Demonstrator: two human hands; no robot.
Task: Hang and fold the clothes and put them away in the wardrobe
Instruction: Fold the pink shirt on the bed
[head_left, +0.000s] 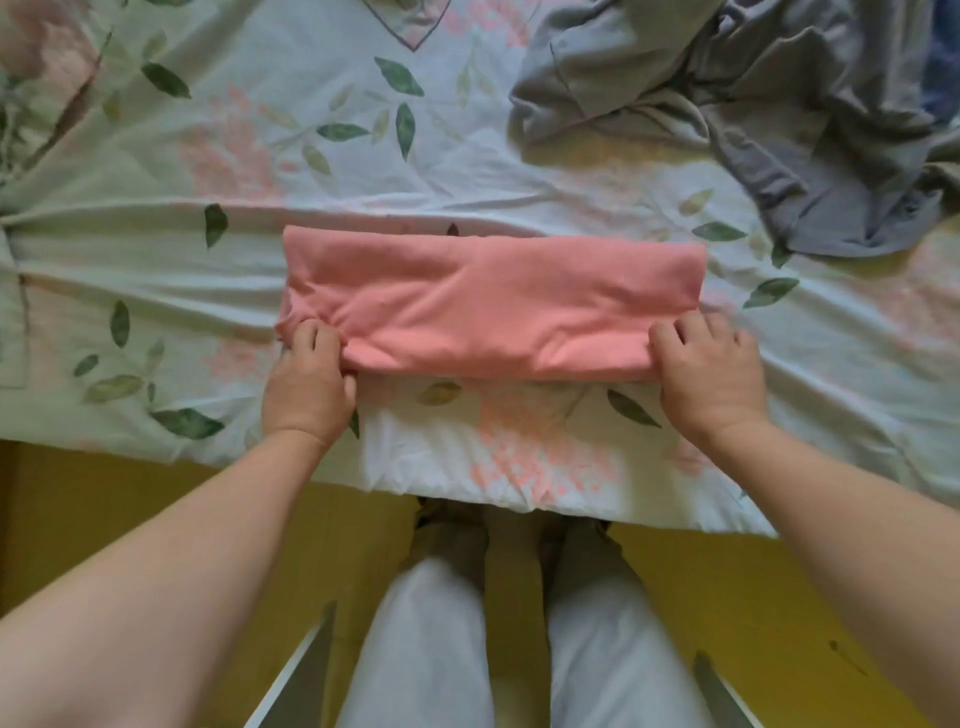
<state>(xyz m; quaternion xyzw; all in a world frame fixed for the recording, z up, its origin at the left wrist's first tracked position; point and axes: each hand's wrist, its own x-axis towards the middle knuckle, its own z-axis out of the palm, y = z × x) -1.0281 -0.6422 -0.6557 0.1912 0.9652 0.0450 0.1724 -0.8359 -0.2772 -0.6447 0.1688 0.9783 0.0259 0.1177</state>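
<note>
The bed sheet (156, 260) fills the upper two thirds of the view. It is thin printed cotton with green leaves and pink blossom patches, and creases rake toward 9 o'clock. That slack is a hazard: if the cloth on top is dragged rather than lifted, the sheet will likely bunch with it and skew the fold.

At 1 o'clock lies a grey heap (753, 119) of soft, limp jersey, crumpled and unfolded, well apart from the hands. It is not yet dealt with. A wide sweep of the right arm could catch its near tail at 2 o'clock.

At the centre lies the pink garment (493, 301), a matte knit folded into a long, plump band running from 9 to 3 o'clock, with rounded edges and shallow diagonal wrinkles. Its layers are loose, so the likeliest fault is that the inner layers slide or sag in the unsupported middle when the ends are raised. The 9 o'clock end is already puckered.

The left hand (309, 382) grips the band's 8 o'clock corner, its fingers curled over the top. The right hand (709, 379) grips the 4 o'clock corner the same way. Uneven pulls would twist the band.
</note>
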